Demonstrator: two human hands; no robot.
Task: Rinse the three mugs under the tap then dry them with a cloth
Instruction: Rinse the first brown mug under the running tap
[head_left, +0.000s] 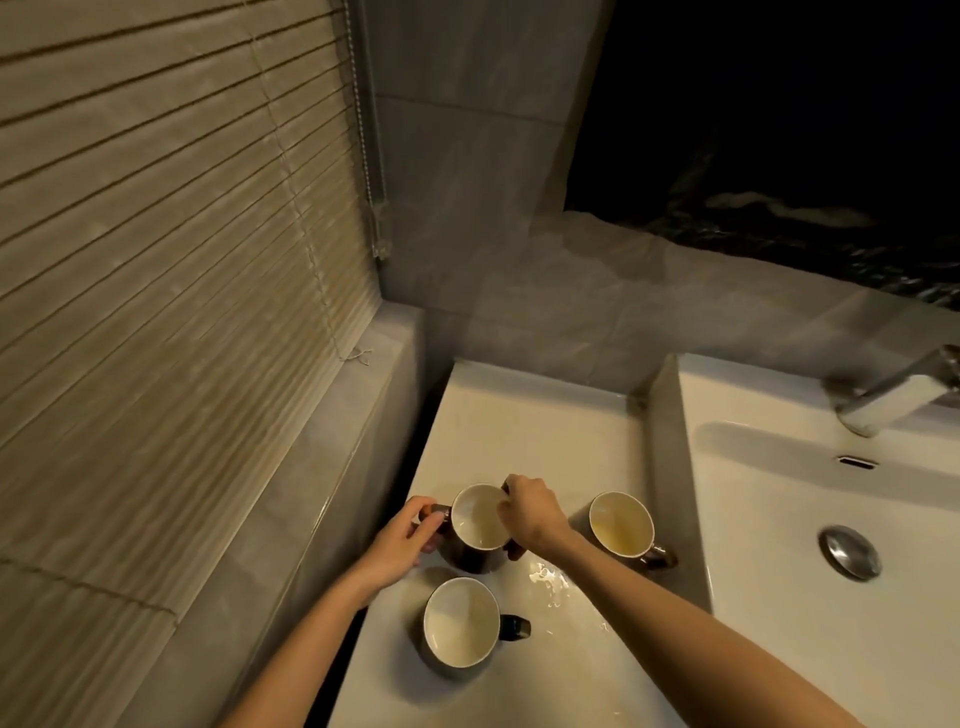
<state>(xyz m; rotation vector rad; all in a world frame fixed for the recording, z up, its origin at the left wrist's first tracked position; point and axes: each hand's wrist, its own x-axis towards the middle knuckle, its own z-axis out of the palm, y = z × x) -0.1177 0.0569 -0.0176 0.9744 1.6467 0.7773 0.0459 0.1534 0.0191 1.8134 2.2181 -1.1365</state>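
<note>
— Where's the far mug?
— On the counter, left of the basin. Left hand pinches its handle; right hand grips its side.
— And the tap?
— Well off rightward, nearer the right hand.

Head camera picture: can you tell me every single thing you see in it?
held mug: one, dark outside, pale inside, between both hands
near mug: one, same colours, counter, closest to camera
right mug: one, yellowish inside, counter, beside the sink
counter: one, white, left of the sink
puddle: one, clear, counter, between the mugs
sink: one, white, right side
tap: one, silver, above the sink
drain plug: one, silver, in the sink
blind: one, beige, left wall
left hand: one, pinching held mug's handle
right hand: one, gripping held mug's rim
</note>
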